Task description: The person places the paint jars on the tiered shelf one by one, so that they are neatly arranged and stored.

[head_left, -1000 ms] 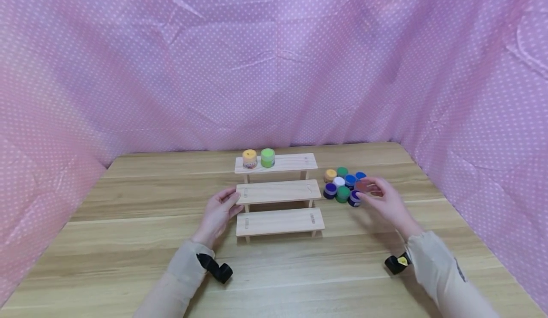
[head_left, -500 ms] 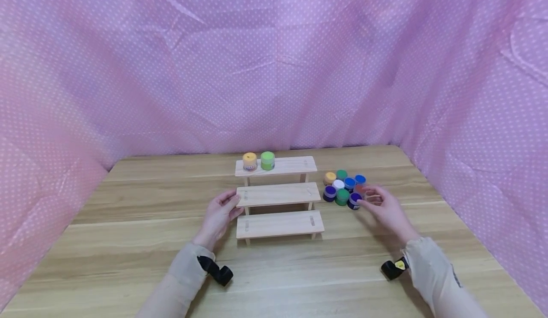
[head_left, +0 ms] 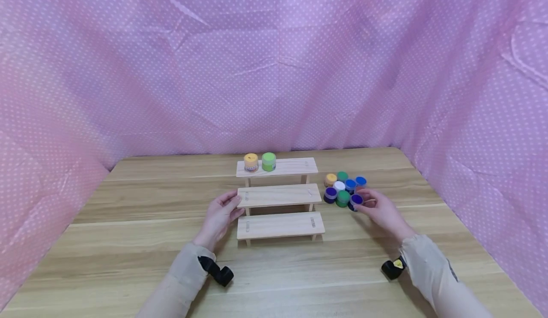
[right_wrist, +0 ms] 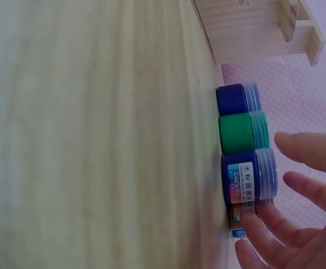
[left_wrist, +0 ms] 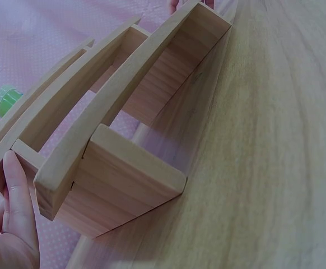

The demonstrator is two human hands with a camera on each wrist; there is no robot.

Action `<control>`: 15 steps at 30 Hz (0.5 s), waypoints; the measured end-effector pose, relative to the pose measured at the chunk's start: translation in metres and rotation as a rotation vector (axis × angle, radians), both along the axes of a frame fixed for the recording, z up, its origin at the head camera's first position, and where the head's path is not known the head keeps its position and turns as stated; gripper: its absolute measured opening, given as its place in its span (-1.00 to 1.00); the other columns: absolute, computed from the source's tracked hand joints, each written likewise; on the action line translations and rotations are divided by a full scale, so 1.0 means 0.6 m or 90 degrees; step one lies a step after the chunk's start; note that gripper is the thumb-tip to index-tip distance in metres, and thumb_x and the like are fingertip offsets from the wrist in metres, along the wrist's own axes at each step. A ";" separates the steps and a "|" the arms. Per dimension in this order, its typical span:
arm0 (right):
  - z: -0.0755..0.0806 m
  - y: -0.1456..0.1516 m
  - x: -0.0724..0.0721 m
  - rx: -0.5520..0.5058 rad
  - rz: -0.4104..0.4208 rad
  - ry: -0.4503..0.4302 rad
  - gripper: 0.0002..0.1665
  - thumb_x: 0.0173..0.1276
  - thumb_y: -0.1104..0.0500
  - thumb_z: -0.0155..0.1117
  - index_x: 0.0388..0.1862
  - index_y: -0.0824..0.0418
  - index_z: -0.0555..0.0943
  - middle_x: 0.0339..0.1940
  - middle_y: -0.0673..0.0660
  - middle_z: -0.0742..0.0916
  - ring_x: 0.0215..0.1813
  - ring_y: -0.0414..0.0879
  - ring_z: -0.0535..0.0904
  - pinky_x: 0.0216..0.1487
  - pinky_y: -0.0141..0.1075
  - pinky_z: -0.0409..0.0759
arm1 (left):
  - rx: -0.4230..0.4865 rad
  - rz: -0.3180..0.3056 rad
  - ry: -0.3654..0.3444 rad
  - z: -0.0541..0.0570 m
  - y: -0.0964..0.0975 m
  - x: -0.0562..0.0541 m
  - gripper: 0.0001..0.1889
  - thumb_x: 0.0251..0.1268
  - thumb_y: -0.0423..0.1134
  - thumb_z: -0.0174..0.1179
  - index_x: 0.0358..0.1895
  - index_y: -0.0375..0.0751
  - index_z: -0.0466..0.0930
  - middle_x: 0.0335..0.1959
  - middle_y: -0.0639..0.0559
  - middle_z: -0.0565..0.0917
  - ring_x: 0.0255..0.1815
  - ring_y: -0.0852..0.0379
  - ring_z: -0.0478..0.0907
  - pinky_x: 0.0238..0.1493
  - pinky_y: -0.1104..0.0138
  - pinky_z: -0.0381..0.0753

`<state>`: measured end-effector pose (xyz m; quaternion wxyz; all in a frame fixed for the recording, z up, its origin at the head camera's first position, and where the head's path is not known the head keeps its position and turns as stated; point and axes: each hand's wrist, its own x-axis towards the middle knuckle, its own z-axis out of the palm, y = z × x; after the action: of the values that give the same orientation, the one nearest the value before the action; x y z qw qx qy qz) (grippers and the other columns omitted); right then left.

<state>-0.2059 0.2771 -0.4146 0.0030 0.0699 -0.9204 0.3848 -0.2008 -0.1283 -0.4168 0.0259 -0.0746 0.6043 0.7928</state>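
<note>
Jars [head_left: 343, 198] sat right of the rack [head_left: 280, 196]. My left hand [head_left: 217, 219] held it; my right hand [head_left: 383, 212] curved beside a purple jar [right_wrist: 240, 178], grip unclear. Picking seemed underway; lifting likely needed a pinch.

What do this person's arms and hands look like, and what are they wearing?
The left hand and right hand are bare, without gloves. Long, pale beige sleeves end near the wrists. Each wrist carries a small black device; the right one shows a yellow patch.
</note>
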 end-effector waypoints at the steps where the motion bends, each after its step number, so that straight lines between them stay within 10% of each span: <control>1: 0.000 -0.001 0.000 0.004 0.001 0.000 -0.39 0.31 0.11 0.27 0.27 0.32 0.38 0.10 0.37 0.57 0.05 0.22 0.54 0.12 0.11 0.50 | 0.001 0.001 0.000 -0.001 0.000 0.000 -0.59 0.39 -0.48 -0.02 0.25 -0.59 0.23 -0.34 0.18 0.54 -0.38 0.35 0.53 -0.29 0.53 0.64; 15: 0.002 -0.007 -0.005 0.032 0.018 0.014 -0.41 0.28 0.18 0.29 0.23 0.43 0.42 0.03 0.45 0.61 -0.07 0.19 0.61 0.02 0.01 0.61 | 0.009 -0.006 -0.002 0.002 0.000 0.001 -0.58 0.40 -0.47 -0.03 0.26 -0.58 0.22 -0.31 0.17 0.55 -0.37 0.34 0.54 -0.29 0.54 0.64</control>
<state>-0.2089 0.2726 -0.4136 0.0054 0.0874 -0.9286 0.3607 -0.2005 -0.1285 -0.4158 0.0309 -0.0727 0.5992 0.7967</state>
